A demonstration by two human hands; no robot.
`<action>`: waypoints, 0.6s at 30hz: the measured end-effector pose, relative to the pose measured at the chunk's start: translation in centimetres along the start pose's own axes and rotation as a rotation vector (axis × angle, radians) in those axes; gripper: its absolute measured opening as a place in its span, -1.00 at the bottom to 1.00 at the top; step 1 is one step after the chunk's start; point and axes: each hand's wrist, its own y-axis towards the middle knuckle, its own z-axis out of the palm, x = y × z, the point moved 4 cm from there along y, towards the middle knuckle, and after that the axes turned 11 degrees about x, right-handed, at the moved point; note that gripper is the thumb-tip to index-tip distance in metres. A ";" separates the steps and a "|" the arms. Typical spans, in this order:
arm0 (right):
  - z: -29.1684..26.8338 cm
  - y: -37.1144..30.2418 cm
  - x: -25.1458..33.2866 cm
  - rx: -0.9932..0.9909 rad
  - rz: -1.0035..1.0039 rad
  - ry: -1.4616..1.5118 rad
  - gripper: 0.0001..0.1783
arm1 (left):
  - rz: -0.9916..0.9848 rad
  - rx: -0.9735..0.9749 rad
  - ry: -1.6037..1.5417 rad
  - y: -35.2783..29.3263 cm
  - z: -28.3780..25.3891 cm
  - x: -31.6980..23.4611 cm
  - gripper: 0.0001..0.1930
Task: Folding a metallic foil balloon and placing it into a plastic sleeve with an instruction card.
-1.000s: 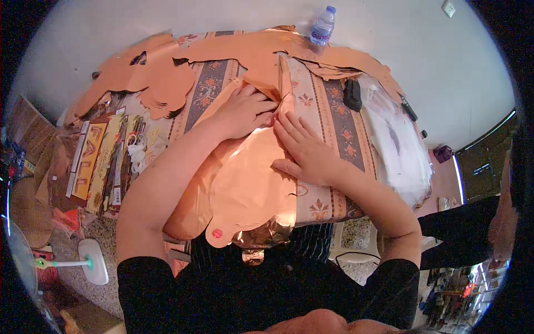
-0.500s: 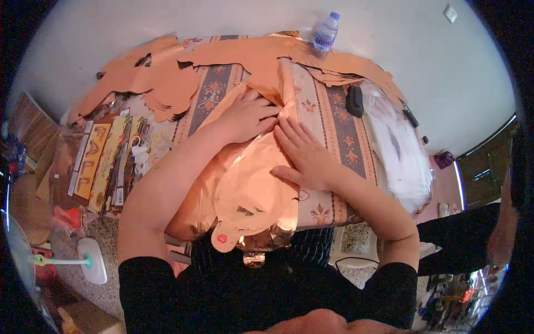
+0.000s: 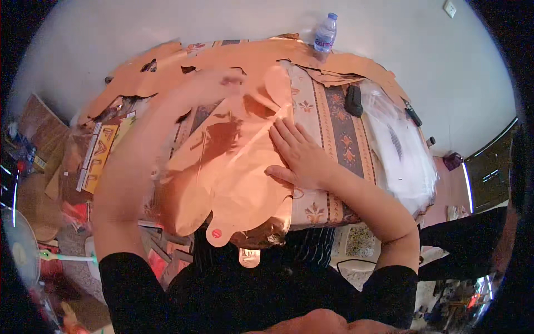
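A flat copper-orange foil balloon (image 3: 245,192) lies on the table in front of me, partly folded and creased. Its rounded tab with a red mark hangs over the near edge. My right hand (image 3: 300,155) rests flat on the foil's right side, fingers outstretched and thumb apart. My left hand (image 3: 225,86) is lifted toward the far left part of the foil and smeared by motion, so its fingers do not show clearly. More flat orange foil (image 3: 328,62) spreads along the table's far side.
A patterned tablecloth (image 3: 306,106) covers the table. At the far edge stands a water bottle (image 3: 326,34). To the right lie a black pouch (image 3: 354,100), clear plastic bags (image 3: 397,150) and a black marker-like object (image 3: 412,113). Yellow packages (image 3: 101,156) are at the left.
My left hand has left the middle of the foil and moved up and left, blurred. The foil's left side now lies spread further out. My right hand has stayed nearly in place.
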 end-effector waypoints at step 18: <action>-0.5 0.1 0.5 0.008 -0.005 0.017 -0.02 | 0.404 -0.269 0.498 7.5 8.4 -2.9 -0.80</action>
